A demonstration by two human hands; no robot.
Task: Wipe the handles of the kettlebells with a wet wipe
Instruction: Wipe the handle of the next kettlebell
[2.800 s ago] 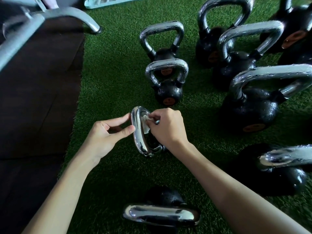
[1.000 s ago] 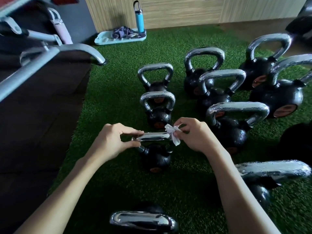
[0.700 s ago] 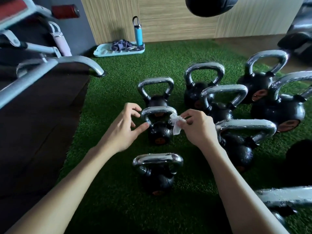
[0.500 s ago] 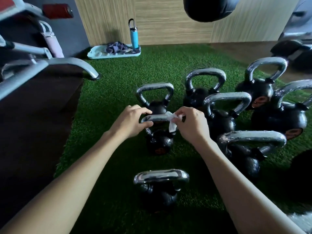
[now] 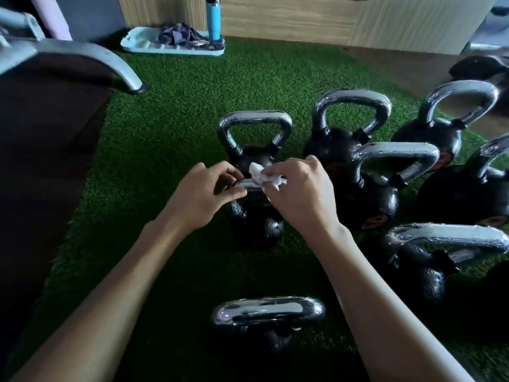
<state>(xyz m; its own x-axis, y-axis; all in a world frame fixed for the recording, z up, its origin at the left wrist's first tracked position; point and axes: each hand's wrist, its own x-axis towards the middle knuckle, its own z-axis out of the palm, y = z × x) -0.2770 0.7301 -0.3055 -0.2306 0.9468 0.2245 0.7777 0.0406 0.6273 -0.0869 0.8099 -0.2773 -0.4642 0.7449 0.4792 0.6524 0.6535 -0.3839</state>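
Now both hands work on the second kettlebell of the left row, while a second ago they were at the nearest kettlebell, which stands alone and untouched at the bottom of the view. Compared with half a second ago, the wet wipe has moved along the shiny handle from its right end toward the middle, so it is now very close to the left hand.

The left hand pinches the left end of the handle between the thumb and the curled fingers. The right hand has its fingers curled and pressed together, and they pinch the crumpled white wipe against the top of the handle. Behind this kettlebell stands a third small kettlebell, upright. To the right stand larger kettlebells, close together, with black bodies and chrome handles.

All of them stand on a green grass mat. On the left, the mat ends at a dark floor, and a grey metal frame puts one curved leg on the edge of the mat. At the far side is a wooden wall. Before it lies a pale blue tray with a dark cloth in it, and a blue bottle stands upright at its right end.
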